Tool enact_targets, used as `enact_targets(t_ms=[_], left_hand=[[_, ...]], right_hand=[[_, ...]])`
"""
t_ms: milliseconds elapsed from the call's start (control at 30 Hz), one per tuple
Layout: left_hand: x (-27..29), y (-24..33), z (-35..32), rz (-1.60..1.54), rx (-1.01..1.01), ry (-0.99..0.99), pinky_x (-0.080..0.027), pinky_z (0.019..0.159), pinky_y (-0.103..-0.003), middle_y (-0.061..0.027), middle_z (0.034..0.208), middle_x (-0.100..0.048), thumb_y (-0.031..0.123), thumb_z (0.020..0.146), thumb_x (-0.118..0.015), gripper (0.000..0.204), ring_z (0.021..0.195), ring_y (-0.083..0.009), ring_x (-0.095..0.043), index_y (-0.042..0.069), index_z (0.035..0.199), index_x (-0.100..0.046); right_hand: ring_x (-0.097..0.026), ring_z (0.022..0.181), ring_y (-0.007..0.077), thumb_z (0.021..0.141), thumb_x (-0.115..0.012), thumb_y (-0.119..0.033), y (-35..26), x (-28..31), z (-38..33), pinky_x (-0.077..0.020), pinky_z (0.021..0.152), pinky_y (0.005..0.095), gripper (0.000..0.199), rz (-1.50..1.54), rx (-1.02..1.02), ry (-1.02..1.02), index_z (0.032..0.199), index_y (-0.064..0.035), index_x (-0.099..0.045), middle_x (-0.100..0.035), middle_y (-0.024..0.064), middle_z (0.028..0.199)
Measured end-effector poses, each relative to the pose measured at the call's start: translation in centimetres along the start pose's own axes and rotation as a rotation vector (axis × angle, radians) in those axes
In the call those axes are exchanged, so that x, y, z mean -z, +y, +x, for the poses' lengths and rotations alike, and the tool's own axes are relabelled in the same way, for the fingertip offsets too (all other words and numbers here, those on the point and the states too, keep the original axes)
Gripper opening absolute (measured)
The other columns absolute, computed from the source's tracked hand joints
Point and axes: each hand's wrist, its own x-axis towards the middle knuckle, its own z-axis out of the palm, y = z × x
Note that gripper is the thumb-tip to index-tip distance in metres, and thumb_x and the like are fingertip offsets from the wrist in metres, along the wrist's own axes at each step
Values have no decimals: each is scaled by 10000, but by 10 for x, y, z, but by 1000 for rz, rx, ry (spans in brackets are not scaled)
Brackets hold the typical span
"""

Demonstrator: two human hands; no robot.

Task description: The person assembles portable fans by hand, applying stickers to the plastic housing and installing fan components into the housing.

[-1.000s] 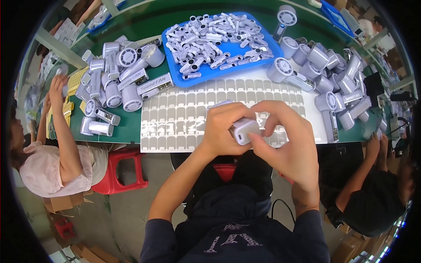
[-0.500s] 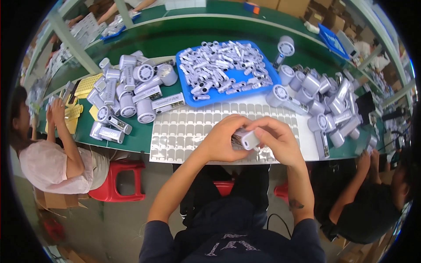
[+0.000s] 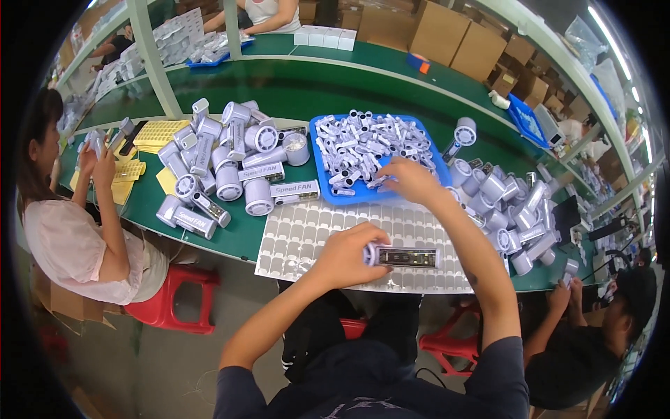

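Note:
A pale handheld fan (image 3: 408, 257) lies sideways in my left hand (image 3: 349, 257), whose fingers and thumb close round its head end. The long side of its handle is uncovered, showing dark electronics inside. Up at the near part of a blue tray (image 3: 352, 199), my right hand (image 3: 412, 180) has its fingers bent down among small pale plastic parts (image 3: 370, 136). Its thumb and fingertips come close together there; what lies between them is too small to make out. Below both hands spreads a white sheet with rows of grey stickers (image 3: 300, 241).
Piles of pale fans lie left (image 3: 227, 181) and right (image 3: 495, 202) of the tray on the green table (image 3: 241, 246). One fan (image 3: 464, 131) stands upright behind the right pile. Yellow trays (image 3: 155, 135) are at far left. Co-workers sit on both sides, near a red stool (image 3: 174, 300).
My right hand has left the fan and moved forward to the tray of parts. My left hand keeps the fan, now turned with its uncovered side up. The view has tilted upward.

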Motion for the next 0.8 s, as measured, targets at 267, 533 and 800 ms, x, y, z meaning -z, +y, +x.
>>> enact_targets(t_ms=[267,533,800], left_hand=[[18,3,-10,151,158,24,-500,746,-398,-64,903,-635,270,617,-792,334,866,-299,-630,110,886,-677],[-13,-10,22,294,181,-89,-483,763,-421,-106,908,-639,247,596,-794,353,874,-325,-616,95,899,-698],[-32,-1,32,398,75,-91,-421,886,-398,-67,1009,-637,251,594,-830,525,1053,-276,-534,117,1077,-677]], right_hand=[[-602,890,319,742,-690,-96,3,-8,8,-505,762,414,162,-119,49,-10,899,-60,-671,-590,111,863],[-594,828,97,839,-662,-15,-38,33,-98,-473,705,228,159,794,-228,78,990,-45,-622,-633,23,932],[-581,873,105,824,-644,40,-54,19,-154,-481,795,254,450,1228,-415,109,1258,-34,-550,-602,31,911]])
